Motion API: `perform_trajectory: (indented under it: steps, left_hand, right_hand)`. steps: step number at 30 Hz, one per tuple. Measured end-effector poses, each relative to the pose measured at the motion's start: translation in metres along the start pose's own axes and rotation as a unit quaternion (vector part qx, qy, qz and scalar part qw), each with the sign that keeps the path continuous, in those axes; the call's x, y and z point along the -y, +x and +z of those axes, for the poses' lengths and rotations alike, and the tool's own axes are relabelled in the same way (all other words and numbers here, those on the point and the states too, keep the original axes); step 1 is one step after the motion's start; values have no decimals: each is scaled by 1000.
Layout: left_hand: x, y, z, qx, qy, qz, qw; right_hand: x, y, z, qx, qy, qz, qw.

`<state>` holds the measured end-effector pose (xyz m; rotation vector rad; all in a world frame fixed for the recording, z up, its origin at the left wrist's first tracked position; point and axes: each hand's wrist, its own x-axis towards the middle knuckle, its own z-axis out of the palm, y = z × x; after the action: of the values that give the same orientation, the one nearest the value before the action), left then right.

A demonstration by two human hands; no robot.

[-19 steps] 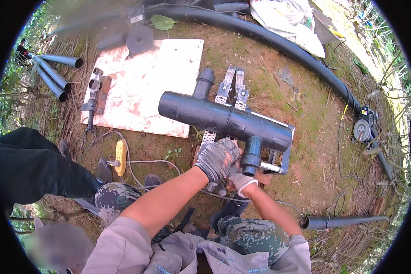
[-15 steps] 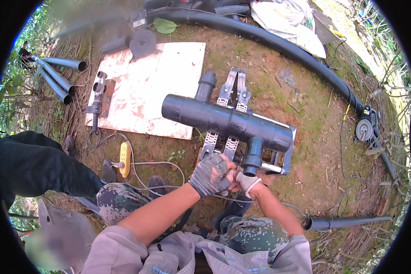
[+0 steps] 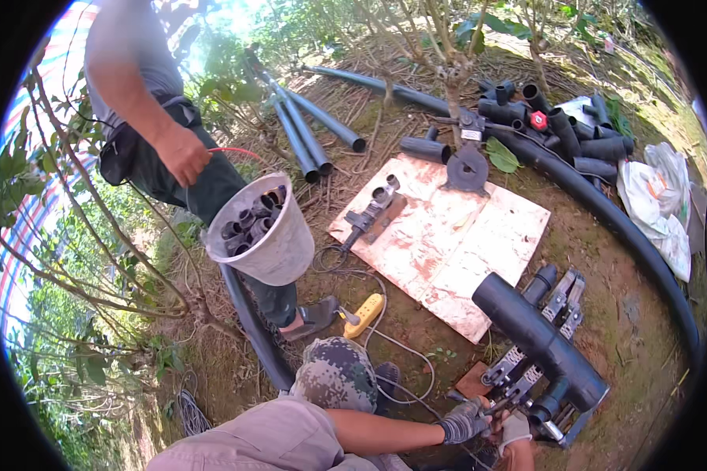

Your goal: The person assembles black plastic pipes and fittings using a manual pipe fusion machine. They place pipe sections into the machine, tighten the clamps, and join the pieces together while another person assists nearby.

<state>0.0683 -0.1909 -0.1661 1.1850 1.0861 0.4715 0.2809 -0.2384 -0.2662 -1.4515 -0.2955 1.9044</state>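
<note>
Handwork beside a black pipe (image 3: pixel 536 336) lying across a metal clamp (image 3: pixel 504 366)

At the lower right of the frame, a thick black pipe with two side outlets slants down toward the right over a metal clamp set on the ground. Jointed metal arms stick out on both sides of the pipe; whether they are fastened cannot be told. Just beside the lower outlet (image 3: pixel 552 396), near the bottom edge, the person's two hands meet. The left grip (image 3: pixel 465 421), a hand in a dark grey glove, has its fingers curled inward; the right grip (image 3: pixel 515 429), a hand in a white glove, faces it. The fingertips are crowded together, and what they hold, if anything, is too small to make out.

The step in hand looks like close two-handed work on small parts at the clamp's near side. A next move there would seem to call for finger room around the outlet and a steady pipe.

At the upper left, another person's hand (image 3: pixel 185 157) holds a pale bucket (image 3: pixel 287 255) of black fittings (image 3: pixel 251 224) by its red handle. Near the centre, a stained white board (image 3: pixel 499 228) bears a dark tool (image 3: pixel 371 210) with short cylinders; a yellow power strip (image 3: pixel 365 315) lies below it.
</note>
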Motion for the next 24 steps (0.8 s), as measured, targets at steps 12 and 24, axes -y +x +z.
perform_trajectory:
  steps: [12, 24]
  left_hand:
    - [-28, 44, 23, -14, 166, 253, 953]
    - [-92, 51, -5, 72, 274, 187, 941]
  right_hand:
    - [45, -39, 26, -9, -121, -36, 992]
    - [30, -93, 83, 48, -235, -117, 964]
